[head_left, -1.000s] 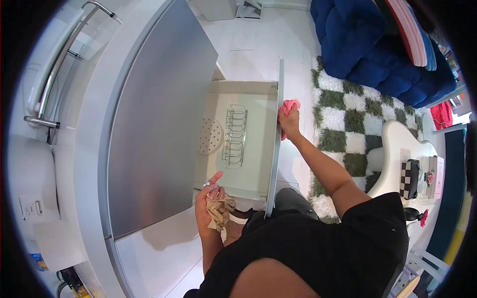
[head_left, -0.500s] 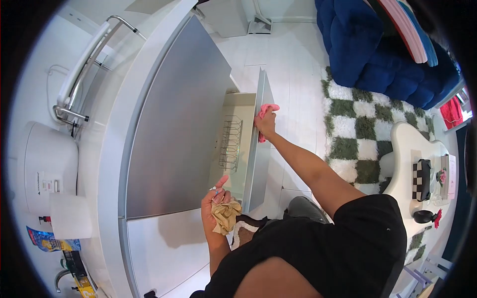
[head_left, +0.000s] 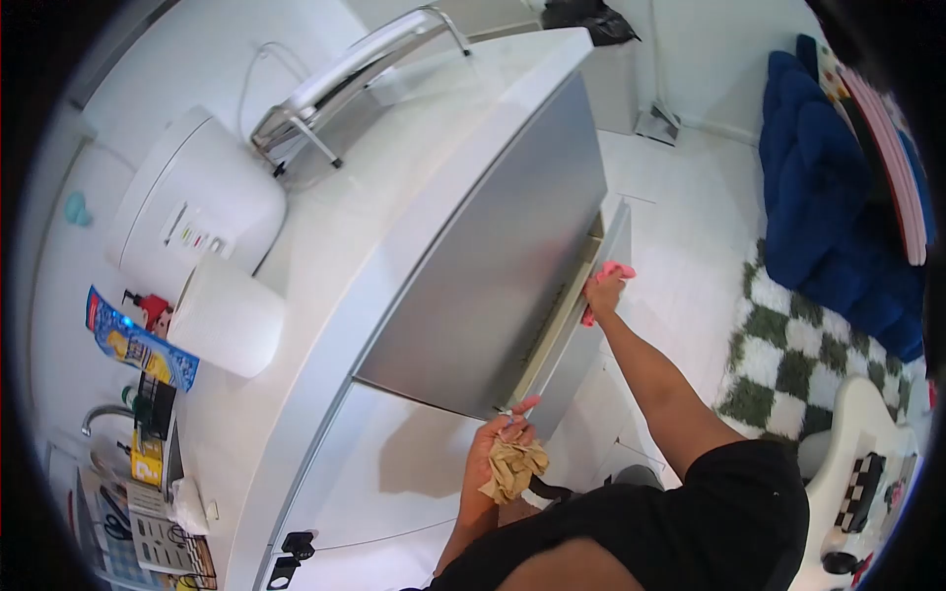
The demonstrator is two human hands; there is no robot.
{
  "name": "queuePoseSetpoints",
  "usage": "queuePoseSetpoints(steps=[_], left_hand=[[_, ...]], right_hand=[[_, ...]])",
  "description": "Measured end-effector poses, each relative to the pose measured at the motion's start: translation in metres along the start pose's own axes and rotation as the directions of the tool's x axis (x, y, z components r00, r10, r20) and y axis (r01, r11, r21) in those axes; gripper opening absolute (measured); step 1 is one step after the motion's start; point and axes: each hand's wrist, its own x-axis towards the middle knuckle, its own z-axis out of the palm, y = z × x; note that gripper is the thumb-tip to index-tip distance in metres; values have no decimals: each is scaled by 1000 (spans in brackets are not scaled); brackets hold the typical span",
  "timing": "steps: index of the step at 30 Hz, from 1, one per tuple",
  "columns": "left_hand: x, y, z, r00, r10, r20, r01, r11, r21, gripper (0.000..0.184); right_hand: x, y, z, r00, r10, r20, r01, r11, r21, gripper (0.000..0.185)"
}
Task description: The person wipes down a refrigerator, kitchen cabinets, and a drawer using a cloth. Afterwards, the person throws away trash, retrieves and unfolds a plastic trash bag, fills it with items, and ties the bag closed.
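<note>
My left hand is closed on a crumpled piece of brown paper, one finger pointing out towards the drawer's near corner. Something small and pale shows at its fingers, too small to name. My right hand grips a pink cloth against the top edge of the drawer front. The drawer stands partly out of the grey cabinet, with only a narrow strip of its inside in view. The wire rack inside is mostly hidden.
On the white counter stand a rice cooker, a white cylindrical container, a blue pouch and a metal-framed rack. Beyond the drawer are a blue sofa, a checkered rug and a white table.
The drawer has moved inward, its opening now much narrower, with my right hand and the cloth still on its front. The view has turned towards the counter. My left hand still holds the paper.
</note>
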Motion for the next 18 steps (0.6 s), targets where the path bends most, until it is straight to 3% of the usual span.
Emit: queuePoseSetpoints(steps=[2, 11, 14, 16, 17, 18], left_hand=[[-6, 2, -10, 1000, 12, 18, -12, 1000, -1, 45], [-33, 36, -40, 985, -119, 124, 124, 992, -31, 46], [-34, 59, -50, 979, -138, 149, 134, 990, 35, 45], [-33, 66, -55, 971, -162, 177, 149, 985, 87, 45], [-36, 67, -54, 971, -167, 173, 154, 984, 84, 44], [-36, 70, -51, 971, -169, 172, 156, 984, 85, 44]], right_hand=[[-9, 1, 7, 996, -34, -81, 38, 998, 43, 61], [-109, 31, 27, 978, -193, -79, 199, 977, 77, 50], [-143, 45, 42, 973, -218, -80, 225, 969, 99, 49], [-159, 55, 48, 995, -74, 70, 54, 965, 255, 46], [-171, 54, 42, 995, -74, 72, 53, 967, 249, 46], [-178, 50, 34, 975, -94, 199, 38, 962, 272, 42]])
